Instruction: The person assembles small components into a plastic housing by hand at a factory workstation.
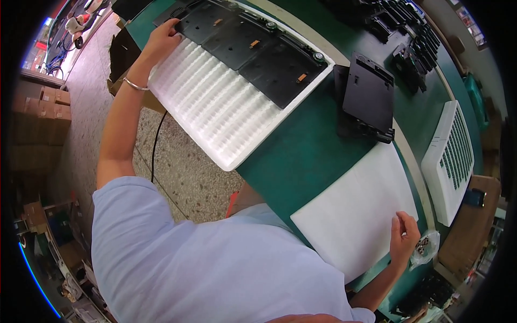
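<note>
A white ribbed foam tray (215,102) lies at the upper left of the green table, with several flat black plastic panels (274,75) along its far side. My left hand (163,40) reaches to the tray's far left end, its fingers closed on the edge of the leftmost black panel (196,24). At the lower right, my right hand (405,237) is over the edge of a white foam sheet (350,210). Its fingers are curled together; whatever they may hold is hidden.
Stacked black plastic panels (369,97) lie between tray and sheet. Rows of black parts (414,48) stand at the far right, above a white slotted tray (449,161). A clear bag of small parts (425,247) lies beside my right hand. Cardboard boxes (48,118) stand left.
</note>
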Available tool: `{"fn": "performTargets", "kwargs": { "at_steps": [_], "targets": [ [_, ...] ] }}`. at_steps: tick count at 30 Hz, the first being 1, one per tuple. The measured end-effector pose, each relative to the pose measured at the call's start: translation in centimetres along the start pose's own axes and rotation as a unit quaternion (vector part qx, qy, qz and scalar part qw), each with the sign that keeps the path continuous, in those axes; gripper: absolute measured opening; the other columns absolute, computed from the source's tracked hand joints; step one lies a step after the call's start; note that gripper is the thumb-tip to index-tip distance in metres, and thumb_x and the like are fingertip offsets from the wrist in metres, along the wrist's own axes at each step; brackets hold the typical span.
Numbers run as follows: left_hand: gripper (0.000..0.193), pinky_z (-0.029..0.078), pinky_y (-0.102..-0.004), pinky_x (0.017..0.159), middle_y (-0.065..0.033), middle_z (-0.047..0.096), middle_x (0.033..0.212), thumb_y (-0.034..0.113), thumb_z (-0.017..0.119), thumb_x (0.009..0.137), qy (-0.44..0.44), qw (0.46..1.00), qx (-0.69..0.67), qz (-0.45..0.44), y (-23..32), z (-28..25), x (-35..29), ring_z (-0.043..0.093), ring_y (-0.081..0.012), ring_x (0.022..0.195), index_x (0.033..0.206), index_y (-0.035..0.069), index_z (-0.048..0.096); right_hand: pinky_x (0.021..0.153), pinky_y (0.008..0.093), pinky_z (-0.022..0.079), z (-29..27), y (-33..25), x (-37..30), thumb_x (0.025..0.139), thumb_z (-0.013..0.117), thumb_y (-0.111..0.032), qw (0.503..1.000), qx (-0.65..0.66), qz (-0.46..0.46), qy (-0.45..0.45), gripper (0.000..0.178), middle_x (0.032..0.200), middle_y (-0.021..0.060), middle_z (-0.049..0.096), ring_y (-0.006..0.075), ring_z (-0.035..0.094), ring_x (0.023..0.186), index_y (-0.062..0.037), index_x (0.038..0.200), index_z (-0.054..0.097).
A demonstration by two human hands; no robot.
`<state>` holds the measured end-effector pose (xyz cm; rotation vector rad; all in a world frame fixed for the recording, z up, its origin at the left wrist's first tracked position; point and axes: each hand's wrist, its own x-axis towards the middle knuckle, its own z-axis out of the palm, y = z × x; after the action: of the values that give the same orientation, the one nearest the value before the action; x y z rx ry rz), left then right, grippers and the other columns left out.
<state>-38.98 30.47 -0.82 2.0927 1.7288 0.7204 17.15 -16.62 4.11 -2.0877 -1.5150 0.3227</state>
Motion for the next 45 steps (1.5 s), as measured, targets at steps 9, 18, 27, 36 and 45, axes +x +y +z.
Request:
{"fn": "performTargets", "kwargs": {
  "at_steps": [9,18,27,36,45],
  "targets": [
    [0.052,0.047,-0.0268,0.071,-0.0037,0.062,0.085,0.009,0.065,0.084,0.004,1.000,-0.027,0.004,-0.3,-0.2,-1.2,0.057,-0.0125,0.077,0.135,0.002,0.053,0.052,0.0235,0.033,-0.4,-0.6,1.3,0.086,0.068,-0.002,1.000,-0.011,-0.013,-0.017,0.013,0.076,0.0045,0.058,0.0104,0.045,0.061,-0.0001,0.099,0.067],
    [0.050,0.042,-0.0236,0.063,0.0004,0.058,0.079,0.005,0.063,0.086,-0.004,0.997,-0.076,-0.021,-1.2,-0.8,-2.3,0.051,-0.0081,0.071,0.135,0.002,0.053,0.062,0.0356,0.052,4.0,-9.7,8.3,0.084,0.073,-0.009,0.969,-0.011,-0.201,-0.145,0.023,0.085,0.0094,0.066,0.0261,0.065,0.071,-0.0066,0.107,0.067],
    [0.050,0.047,-0.0268,0.068,-0.0047,0.062,0.084,0.005,0.065,0.082,0.013,0.995,-0.091,-0.040,-0.3,-0.1,-3.0,0.057,-0.0124,0.076,0.131,0.001,0.055,0.067,0.0398,0.051,9.7,-13.2,11.7,0.091,0.065,-0.021,0.943,-0.132,-0.195,-0.235,0.041,0.089,0.0128,0.064,0.0325,0.064,0.077,-0.0057,0.128,0.057],
    [0.052,0.046,-0.0268,0.069,-0.0035,0.062,0.084,0.002,0.063,0.082,0.000,0.994,-0.105,-0.034,2.4,0.0,-1.7,0.057,-0.0122,0.077,0.133,0.001,0.054,0.070,0.0377,0.054,10.4,-13.7,12.7,0.094,0.064,-0.028,0.957,-0.149,-0.132,-0.212,0.045,0.095,0.0130,0.068,0.0297,0.068,0.081,-0.0021,0.130,0.057],
    [0.056,0.047,-0.0257,0.071,-0.0021,0.062,0.087,0.002,0.061,0.082,-0.008,0.993,-0.116,-0.036,3.3,0.3,-1.1,0.057,-0.0113,0.078,0.137,0.000,0.052,0.071,0.0354,0.053,9.9,-14.5,13.4,0.095,0.064,-0.026,0.964,-0.158,-0.043,-0.211,0.044,0.094,0.0131,0.069,0.0263,0.066,0.076,-0.0004,0.130,0.058]
  ]
}}
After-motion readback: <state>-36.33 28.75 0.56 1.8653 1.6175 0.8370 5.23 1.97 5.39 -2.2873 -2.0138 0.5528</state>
